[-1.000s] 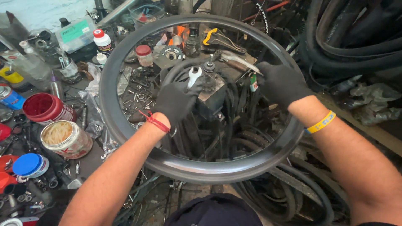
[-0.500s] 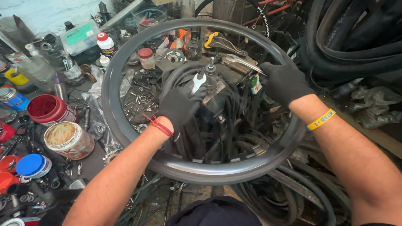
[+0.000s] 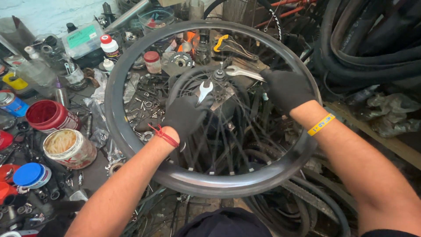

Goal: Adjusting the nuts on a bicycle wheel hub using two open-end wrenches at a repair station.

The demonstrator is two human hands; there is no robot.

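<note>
Both gloved hands closed on spanners: left hand (image 3: 187,116) on one spanner (image 3: 203,90), right hand (image 3: 286,90) on another (image 3: 239,71) at the wheel hub (image 3: 218,78); either open jaw, probably barely seated, could slip off.

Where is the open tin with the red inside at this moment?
In the head view, the red tin stands at the left on the cluttered bench, outside the wheel rim, just above the open tin of pale paste.

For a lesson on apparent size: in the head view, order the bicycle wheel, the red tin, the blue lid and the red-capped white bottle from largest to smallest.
1. bicycle wheel
2. red tin
3. blue lid and red-capped white bottle: look alike, and the bottle lies farther away, so unranked.
</note>
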